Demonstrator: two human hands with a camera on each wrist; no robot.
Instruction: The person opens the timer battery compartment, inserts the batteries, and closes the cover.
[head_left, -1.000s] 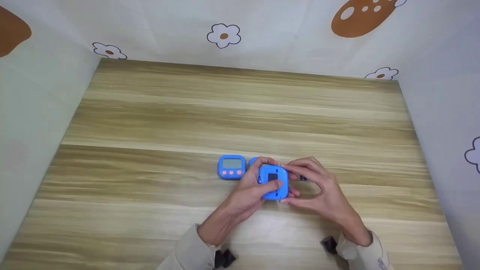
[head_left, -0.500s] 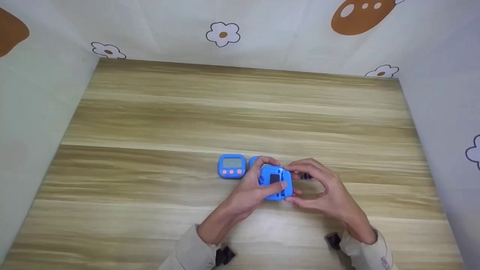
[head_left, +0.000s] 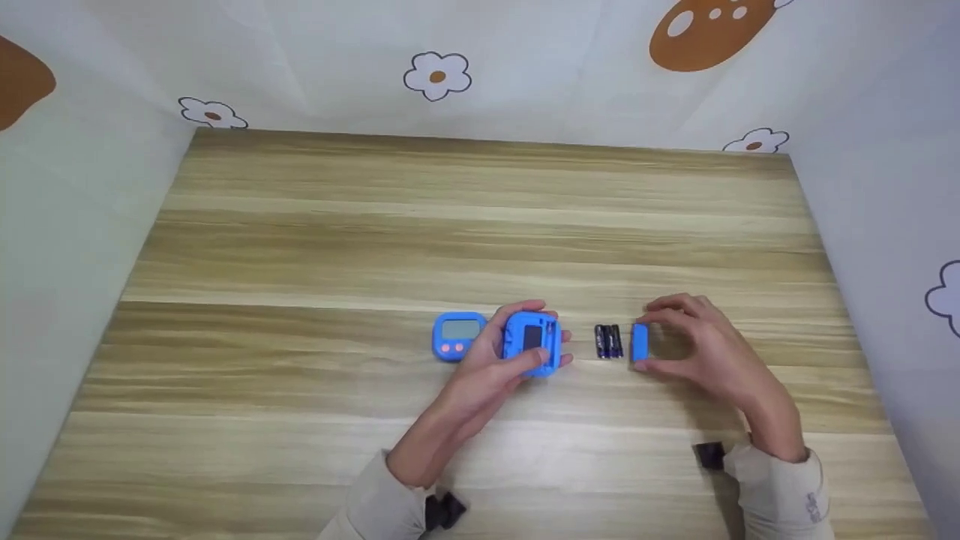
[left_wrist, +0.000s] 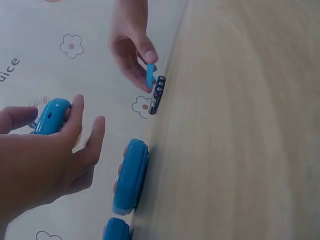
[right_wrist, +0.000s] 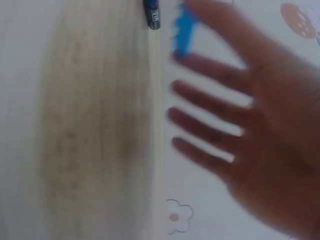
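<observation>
Head view: left hand (head_left: 486, 358) grips a device (head_left: 533, 337), slot (head_left: 553, 343) upward. Right hand (head_left: 712, 352) pinches a cover (head_left: 640, 343) lengthwise fore-and-aft; batteries (head_left: 609, 341) lie between.

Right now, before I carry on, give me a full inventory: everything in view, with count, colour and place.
held timer: one, blue, in the left hand, open slot showing
screen timer: one, blue, grey screen, pink buttons, on the table, left of that hand
other timer: one, blue, on the table, clear only in the left wrist view
batteries: apparently three, dark, on the table, side by side
cover: one, blue, pinched in the right hand, right of the batteries
table: one, wood-toned, under everything
walls: three sides, whitish, printed with flowers and brown shapes
black pieces: by both cuffs
sleeves: two, beige
hands: two, bare
</observation>
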